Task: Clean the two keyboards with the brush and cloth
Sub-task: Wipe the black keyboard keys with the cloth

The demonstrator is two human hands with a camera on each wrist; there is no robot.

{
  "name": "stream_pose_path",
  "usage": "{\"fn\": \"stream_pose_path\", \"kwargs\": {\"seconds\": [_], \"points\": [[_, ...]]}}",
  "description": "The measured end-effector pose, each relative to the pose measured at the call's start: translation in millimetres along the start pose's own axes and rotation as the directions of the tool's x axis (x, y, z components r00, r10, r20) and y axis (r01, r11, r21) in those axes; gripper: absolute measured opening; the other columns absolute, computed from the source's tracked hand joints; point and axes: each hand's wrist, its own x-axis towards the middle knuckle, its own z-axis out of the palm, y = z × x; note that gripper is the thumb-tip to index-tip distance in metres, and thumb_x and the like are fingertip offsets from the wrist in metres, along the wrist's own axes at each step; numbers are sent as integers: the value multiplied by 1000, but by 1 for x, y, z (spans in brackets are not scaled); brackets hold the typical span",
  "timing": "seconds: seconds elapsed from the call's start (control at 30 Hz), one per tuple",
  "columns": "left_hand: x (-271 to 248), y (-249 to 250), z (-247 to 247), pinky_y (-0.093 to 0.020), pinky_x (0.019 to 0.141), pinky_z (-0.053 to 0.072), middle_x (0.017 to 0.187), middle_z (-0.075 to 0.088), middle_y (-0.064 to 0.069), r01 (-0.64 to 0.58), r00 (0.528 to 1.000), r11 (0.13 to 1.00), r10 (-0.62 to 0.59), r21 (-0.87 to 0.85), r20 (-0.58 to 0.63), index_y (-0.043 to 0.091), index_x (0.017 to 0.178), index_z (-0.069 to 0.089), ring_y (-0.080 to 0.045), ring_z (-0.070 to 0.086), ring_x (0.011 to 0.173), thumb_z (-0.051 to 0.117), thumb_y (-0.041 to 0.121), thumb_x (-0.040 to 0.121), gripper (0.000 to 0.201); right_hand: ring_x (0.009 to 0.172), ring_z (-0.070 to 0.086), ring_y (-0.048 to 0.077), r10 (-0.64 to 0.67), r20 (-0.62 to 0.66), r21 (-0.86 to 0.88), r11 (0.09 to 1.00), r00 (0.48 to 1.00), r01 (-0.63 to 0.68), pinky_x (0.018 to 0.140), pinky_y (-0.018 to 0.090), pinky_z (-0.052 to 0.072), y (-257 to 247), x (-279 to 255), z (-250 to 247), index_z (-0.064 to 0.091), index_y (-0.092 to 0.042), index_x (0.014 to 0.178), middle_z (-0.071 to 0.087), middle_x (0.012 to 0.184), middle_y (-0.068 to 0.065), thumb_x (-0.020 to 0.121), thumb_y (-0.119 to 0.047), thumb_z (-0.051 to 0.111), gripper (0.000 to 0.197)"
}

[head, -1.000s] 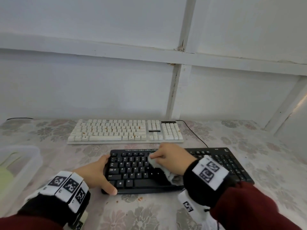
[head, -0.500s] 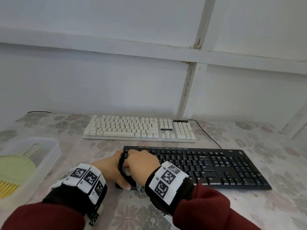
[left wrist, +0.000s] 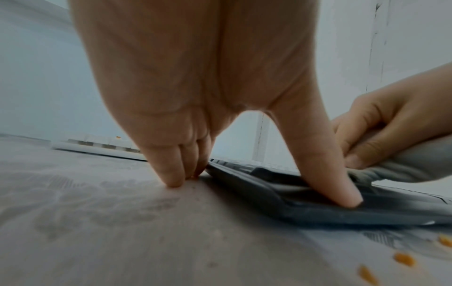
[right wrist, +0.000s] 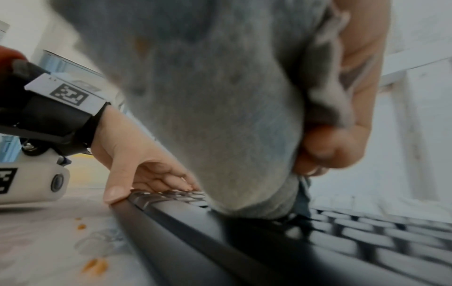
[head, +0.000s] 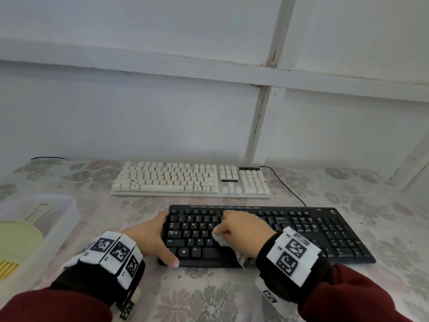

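A black keyboard (head: 301, 231) lies near me, and a white keyboard (head: 190, 180) with orange crumbs on its keys lies behind it. My right hand (head: 232, 228) grips a bunched grey-white cloth (head: 220, 240) and presses it on the black keyboard's left-middle keys; the cloth (right wrist: 208, 116) fills the right wrist view. My left hand (head: 157, 238) braces the black keyboard's left end with straight fingers. Its thumb (left wrist: 347, 197) presses the front edge, and its fingertips (left wrist: 171, 180) touch the table beside the left edge. The green brush (head: 18, 238) lies in a tub at the left.
The clear plastic tub (head: 58, 219) stands at the left table edge. Orange crumbs (head: 210, 274) lie on the flowered tablecloth in front of the black keyboard. A black cable (head: 287, 187) runs from the white keyboard past the black one. The wall is close behind.
My right hand swept the cloth left to the black keyboard's left end, then came back right over the letter keys. My left hand stayed at the left end.
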Motion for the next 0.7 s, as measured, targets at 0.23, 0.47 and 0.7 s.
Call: {"fn": "stream_pose_path", "kwargs": {"seconds": [0.23,0.47,0.7], "points": [[1,-1,0,-40,113,32,129,45,16,28,999,1000,-28,-4,15,25,145,15,-13,43,127,93,35,24,145,82,46,13,93,43,62,994,995,-95,65,15,31,24,-16,-18,70,-21,109,36,68,-17,94,-19,47,27],[2,-1,0,-38,110,36,133,47,10,31,999,999,-31,36,-9,23,146,13,-14,46,125,89,37,28,140,82,50,16,-130,-6,151,980,991,130,69,23,37,-53,29,-20,69,-17,109,37,73,-13,95,-17,46,27],[0,5,0,-35,107,38,139,45,4,34,999,987,-29,159,-31,20,147,14,-15,44,127,85,43,29,139,104,50,34,-110,63,11,994,992,109,72,34,34,-80,55,5,64,-11,117,48,119,12,93,-14,52,28]]}}
